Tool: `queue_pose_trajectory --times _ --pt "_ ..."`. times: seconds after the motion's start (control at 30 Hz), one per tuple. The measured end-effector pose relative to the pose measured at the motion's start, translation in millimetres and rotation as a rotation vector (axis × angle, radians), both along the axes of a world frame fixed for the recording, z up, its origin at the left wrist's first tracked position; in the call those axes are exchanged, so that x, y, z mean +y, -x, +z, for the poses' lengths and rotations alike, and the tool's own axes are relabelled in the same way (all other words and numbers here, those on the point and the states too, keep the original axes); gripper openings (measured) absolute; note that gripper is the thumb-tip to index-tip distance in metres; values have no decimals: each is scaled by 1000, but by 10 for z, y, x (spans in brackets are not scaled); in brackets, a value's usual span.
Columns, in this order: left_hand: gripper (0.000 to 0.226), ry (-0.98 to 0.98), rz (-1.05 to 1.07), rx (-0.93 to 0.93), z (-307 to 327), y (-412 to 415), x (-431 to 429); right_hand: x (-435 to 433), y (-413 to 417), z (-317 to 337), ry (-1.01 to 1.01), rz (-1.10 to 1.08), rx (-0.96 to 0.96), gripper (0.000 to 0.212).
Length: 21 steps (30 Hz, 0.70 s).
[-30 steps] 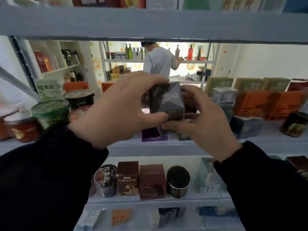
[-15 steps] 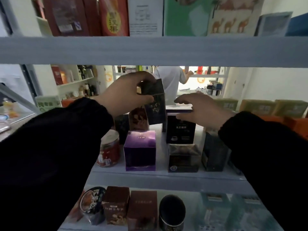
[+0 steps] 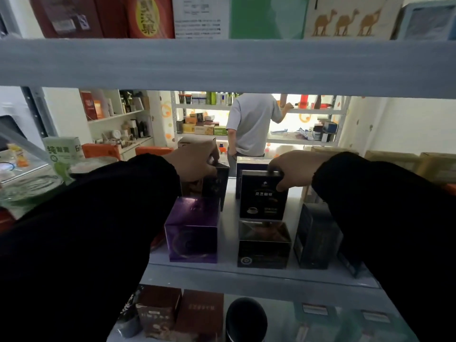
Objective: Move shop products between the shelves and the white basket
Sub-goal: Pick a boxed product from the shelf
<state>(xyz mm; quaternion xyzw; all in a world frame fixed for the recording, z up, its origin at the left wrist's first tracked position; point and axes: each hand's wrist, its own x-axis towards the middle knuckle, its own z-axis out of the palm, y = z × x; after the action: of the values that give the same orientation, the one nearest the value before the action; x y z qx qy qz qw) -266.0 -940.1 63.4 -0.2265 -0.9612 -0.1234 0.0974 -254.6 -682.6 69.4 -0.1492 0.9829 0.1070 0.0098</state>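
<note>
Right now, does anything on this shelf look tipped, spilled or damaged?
Nothing stands out. The purple box, the black coffee box and the low black box before it stand upright on the shelf; no spill or damage shows.

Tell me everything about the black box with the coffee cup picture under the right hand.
The black box is a tall carton, cardboard by the look, standing upright on the shelf. Its front carries pale lettering and a white cup picture low on the left. The right hand grips its top edge, thumb at the upper right corner. A squat box stands in front.
</note>
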Motion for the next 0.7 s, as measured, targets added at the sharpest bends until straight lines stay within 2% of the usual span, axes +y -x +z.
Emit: queue_pose_trajectory --times 0.13,0.33,0.53,0.63,0.7 --pt "24 22 4 -35 -130 86 -18 1 31 -43 -25 -12 25 37" --pt "27 42 37 -26 -199 158 -107 48 -159 41 88 8 118 23" --pt "41 95 33 82 -224 78 -86 23 -567 96 344 46 307 29" --pt "54 -69 -79 205 -173 -201 -122 -16 -838 77 519 61 428 36" --pt "54 -243 -139 193 -171 -435 -205 -72 -1046 78 631 64 495 39"
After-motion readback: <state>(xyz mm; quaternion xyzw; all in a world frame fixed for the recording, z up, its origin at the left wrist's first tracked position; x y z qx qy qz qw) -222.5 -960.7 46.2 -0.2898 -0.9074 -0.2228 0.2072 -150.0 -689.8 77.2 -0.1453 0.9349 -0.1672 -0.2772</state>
